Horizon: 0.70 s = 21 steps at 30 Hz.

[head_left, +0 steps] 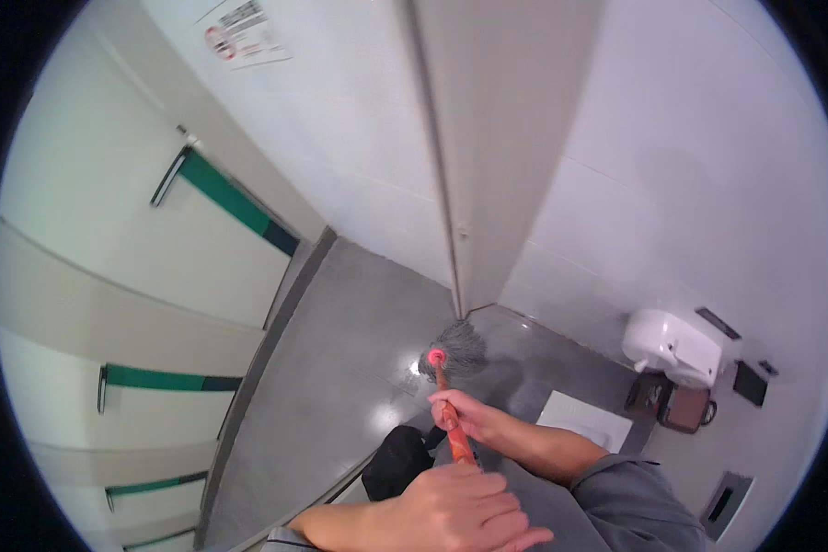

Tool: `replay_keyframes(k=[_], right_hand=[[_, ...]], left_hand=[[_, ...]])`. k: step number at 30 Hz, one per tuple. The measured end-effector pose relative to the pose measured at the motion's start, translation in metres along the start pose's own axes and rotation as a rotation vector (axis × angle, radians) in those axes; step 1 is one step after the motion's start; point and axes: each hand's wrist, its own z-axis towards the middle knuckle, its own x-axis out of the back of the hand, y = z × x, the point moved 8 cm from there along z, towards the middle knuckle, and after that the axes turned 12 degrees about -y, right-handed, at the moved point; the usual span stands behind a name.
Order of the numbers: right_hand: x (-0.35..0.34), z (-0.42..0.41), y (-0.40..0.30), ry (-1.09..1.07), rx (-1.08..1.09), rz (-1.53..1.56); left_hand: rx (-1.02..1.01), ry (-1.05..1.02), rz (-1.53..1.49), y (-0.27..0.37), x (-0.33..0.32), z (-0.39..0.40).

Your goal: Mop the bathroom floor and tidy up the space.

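A string mop with an orange handle (459, 441) reaches down and away from me. Its grey mop head (459, 348), joined by a pink-red socket, lies on the grey floor at the foot of the cubicle partition. My right hand (462, 414) grips the handle partway down. Closer to my body, my left hand (462, 510) is closed over the top end of the handle and hides it. A black rounded thing (397, 462) shows beside my left forearm; what it is I cannot tell.
White doors (179, 276) with green panels line the left. A narrow partition (497, 172) rises ahead. A white paper dispenser (669, 348) hangs on the right wall, above a brown bin (686, 408). Near my right forearm is a white ceramic fixture (583, 417), probably a squat toilet.
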Motion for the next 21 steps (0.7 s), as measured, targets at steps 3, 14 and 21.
replay_keyframes(k=[3, 14, 21], right_hand=[[0.037, 0.085, 0.018, -0.107, -0.130, 0.326], [0.062, 0.154, -0.034, 0.034, -0.275, 0.524], [0.064, 0.203, -0.084, 0.162, -0.263, 0.145]], left_hand=[[0.002, -0.090, -0.057, -0.037, -0.002, -0.015], [0.246, 0.094, -0.062, -0.153, 0.029, -0.082], [0.353, 0.076, -0.028, -0.199, 0.047, -0.101]])
